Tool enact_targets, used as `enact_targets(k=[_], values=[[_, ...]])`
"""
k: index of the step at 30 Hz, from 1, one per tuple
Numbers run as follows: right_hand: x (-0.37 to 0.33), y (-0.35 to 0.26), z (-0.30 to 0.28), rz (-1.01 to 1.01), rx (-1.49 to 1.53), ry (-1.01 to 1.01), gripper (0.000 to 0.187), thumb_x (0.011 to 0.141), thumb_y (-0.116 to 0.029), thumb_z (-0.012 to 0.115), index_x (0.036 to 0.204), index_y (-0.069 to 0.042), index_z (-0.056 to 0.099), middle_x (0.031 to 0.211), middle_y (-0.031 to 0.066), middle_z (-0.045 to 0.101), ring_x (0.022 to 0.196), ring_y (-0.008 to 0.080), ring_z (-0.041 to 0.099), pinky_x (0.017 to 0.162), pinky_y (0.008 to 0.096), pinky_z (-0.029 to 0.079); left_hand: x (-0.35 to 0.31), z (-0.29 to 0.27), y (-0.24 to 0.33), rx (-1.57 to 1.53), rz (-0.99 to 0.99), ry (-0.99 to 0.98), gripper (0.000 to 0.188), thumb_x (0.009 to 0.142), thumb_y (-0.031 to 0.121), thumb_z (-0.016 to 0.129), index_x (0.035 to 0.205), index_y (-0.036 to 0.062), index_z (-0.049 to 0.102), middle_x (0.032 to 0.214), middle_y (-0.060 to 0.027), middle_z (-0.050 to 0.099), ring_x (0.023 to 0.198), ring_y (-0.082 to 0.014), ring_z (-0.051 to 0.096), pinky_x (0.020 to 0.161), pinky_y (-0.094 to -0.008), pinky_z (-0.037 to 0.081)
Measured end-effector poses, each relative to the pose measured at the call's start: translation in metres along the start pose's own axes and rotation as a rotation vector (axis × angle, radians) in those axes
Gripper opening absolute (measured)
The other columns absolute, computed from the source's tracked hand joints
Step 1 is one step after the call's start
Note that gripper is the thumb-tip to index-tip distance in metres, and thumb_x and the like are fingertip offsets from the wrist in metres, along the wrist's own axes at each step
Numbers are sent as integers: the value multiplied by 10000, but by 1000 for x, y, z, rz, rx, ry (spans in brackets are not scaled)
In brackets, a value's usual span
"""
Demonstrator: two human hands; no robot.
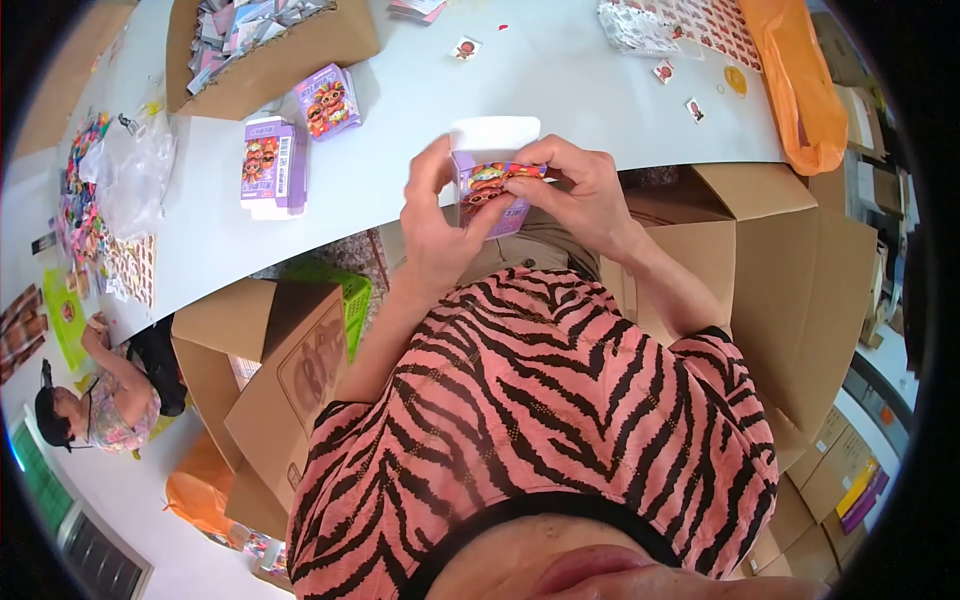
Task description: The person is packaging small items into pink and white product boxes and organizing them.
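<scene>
While both hands meet just above the middle of the view, the left hand [432, 222] closes around the left side of a small purple carton [492, 190], thumb and fingers pinching its edge, and the right hand [572, 192] clasps the right side, fingertips curled over the printed front. The carton sits between the two palms, upright, its white top flap [495, 133] standing open at 12 o'clock above the fingers. It hangs over the near edge of the white table [420, 110], not resting on it.

At 10 o'clock from the hands, two more purple cartons lie on the table: one flat with its white flap out [270, 165], another tilted just beyond it [328, 100]. Farther at 11 o'clock an open brown cardboard box [262, 48] holds a heap of small packets. At 1 o'clock small stickers [664, 71] are scattered, with a printed sheet [710, 25] and an orange plastic bag [800, 85] draped over the table's far right corner.

At 9 o'clock a crumpled clear bag [135, 170] and a pile of colourful trinkets [82, 200] crowd the table's left end. Below the table, brown cardboard boxes [290, 380] stand at 7 o'clock beside a green crate [345, 295], and larger boxes [790, 290] at 4 o'clock. Another person [110, 395] sits at 8 o'clock, well apart. The pink striped shirt [540, 400] fills the lower view.
</scene>
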State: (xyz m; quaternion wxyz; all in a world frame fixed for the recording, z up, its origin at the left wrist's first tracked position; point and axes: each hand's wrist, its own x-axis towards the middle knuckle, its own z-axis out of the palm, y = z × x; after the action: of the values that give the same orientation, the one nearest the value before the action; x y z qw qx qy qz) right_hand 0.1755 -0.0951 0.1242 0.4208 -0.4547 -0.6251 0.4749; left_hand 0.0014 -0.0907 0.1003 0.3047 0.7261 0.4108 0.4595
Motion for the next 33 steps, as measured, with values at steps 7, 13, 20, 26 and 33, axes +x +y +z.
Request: enact_targets(k=[7,13,20,26,33], values=[[3,-1,8,-160,-20,27,265,810,-50,686,1064,-29,617,1010,70,661,830,169,656,766,291,539,-1,-6,8,-806,-548,-133,535,754,27,747,1226,-4,497,1096,-80,603,943,-153,607,835,-286,510],[8,-13,4,-163,-21,19,377,791,-15,703,1144,-23,571,1150,79,606,966,153,620,827,299,530,-4,-7,8,-824,-588,-221,397,781,22,716,1146,-13,564,1019,-52,641,911,-104,601,797,-264,515],[8,-12,-7,-61,-92,-23,326,789,9,691,1098,-31,594,1108,76,624,981,151,612,863,288,503,-2,-12,9,-764,-596,-231,352,776,6,678,1117,-12,593,991,-34,654,878,-85,594,783,-255,498],[9,-3,-11,-117,-183,-77,336,780,-8,705,1096,-27,591,1098,83,623,996,158,598,860,282,479,-5,-9,6,-783,-643,-200,362,773,5,675,1124,-11,586,987,-27,650,871,-82,593,784,-251,494],[34,-20,-24,80,194,-207,536,768,-83,708,1271,-54,527,1149,88,601,1031,161,571,891,319,464,-1,-11,12,-819,-653,-273,352,775,6,673,1114,-18,579,952,-32,645,841,-75,588,743,-239,497]])
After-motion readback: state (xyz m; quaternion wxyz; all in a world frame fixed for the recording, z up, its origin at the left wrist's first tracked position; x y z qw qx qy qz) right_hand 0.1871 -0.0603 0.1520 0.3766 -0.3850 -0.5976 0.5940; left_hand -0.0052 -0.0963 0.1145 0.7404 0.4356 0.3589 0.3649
